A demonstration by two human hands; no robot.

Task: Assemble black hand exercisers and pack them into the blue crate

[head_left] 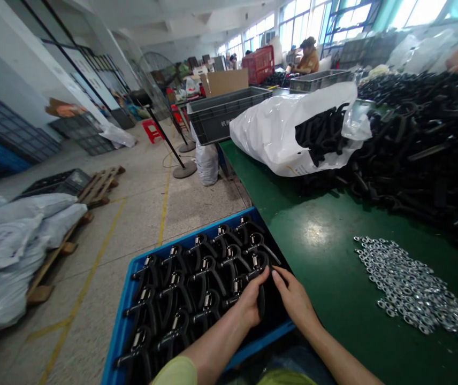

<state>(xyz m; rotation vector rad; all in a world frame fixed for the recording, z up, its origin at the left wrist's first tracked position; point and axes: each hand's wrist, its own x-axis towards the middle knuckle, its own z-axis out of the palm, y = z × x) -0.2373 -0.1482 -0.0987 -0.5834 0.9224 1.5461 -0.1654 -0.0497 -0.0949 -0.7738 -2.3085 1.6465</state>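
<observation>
A blue crate (132,272) holds rows of black hand grip strengtheners (175,286), each with a silver spring. At the crate's right side, my left hand (254,297) is closed around one black hand grip (264,262), its spring showing above the fingers. My right hand (292,293) meets it from the right, thumb and fingers pinched together at the top of the same hand grip. Whether a small part sits between those right fingertips is hidden.
On the green table (313,230) lie a pile of metal rings (409,283), a heap of black parts (421,144) and a white sack (273,133) of black pieces. A grey crate (224,115) stands behind. Pallets and sacks (16,246) sit left; a person (308,58) works farther back.
</observation>
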